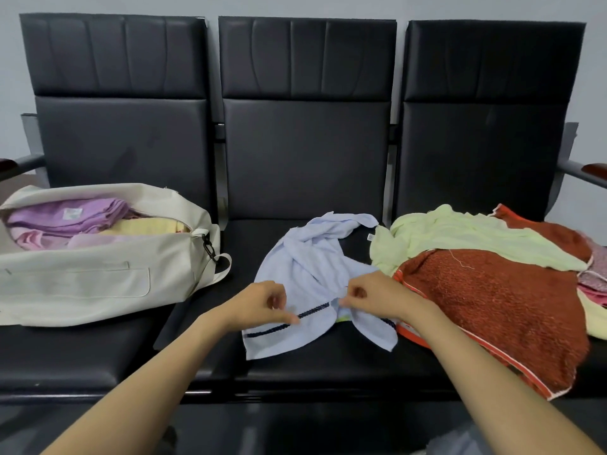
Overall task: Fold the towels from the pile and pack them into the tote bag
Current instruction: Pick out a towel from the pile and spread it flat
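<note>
Blue towel (305, 267) on seat (295, 362), left hand (262, 302) and right hand (377, 295) fingers (348, 302) pinching striped hem

Left forearm (157, 372), right forearm (492, 382) bare to frame edge; left grip (262, 303), right grip (374, 297) bare.

A crumpled pale-blue towel (305, 267) lies between the open, partly filled cream tote bag (98, 284) and the towel pile (492, 290).

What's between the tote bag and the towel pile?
Head view: a crumpled light blue towel on the middle seat, pinched by the left hand and right hand.
</note>
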### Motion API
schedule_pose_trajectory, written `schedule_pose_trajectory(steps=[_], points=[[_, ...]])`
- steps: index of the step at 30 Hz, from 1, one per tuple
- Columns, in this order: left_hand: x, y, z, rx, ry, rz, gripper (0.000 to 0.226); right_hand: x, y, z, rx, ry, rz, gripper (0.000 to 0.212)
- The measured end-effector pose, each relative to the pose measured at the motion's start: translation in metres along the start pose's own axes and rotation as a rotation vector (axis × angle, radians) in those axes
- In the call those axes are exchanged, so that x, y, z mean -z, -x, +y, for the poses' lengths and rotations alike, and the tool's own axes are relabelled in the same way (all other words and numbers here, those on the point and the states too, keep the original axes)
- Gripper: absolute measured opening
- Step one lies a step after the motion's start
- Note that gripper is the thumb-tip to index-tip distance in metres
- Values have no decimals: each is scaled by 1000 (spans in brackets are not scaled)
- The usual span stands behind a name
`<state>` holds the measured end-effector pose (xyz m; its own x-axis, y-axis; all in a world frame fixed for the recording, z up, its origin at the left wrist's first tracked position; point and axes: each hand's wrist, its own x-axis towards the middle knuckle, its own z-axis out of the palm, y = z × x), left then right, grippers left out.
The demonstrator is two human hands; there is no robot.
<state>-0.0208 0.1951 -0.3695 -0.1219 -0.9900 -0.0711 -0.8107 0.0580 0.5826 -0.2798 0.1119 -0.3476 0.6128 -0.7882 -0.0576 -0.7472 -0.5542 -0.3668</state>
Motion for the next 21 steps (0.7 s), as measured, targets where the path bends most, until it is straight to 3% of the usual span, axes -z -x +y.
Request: schedule_pose_trajectory(steps=[2,4,10,14,17,21], points=[[-4,5,0,-7,-55,-149,45,-5,10,2,-10,98,-177,37],[-5,9,-5,-32,-124,-186,41,-9,15,9,-3,145,-201,30],[-5,20,-15,-127,-306,-50,22,-18,29,5,-19,334,-99,16],[-5,28,-10,-49,-453,59,5,-24,33,1,-110,499,-51,25],[2,38,-14,36,-294,146,18,-9,42,4,-167,313,35,12],[26,48,-4,77,59,326,3,28,58,6,-150,-57,183,13]])
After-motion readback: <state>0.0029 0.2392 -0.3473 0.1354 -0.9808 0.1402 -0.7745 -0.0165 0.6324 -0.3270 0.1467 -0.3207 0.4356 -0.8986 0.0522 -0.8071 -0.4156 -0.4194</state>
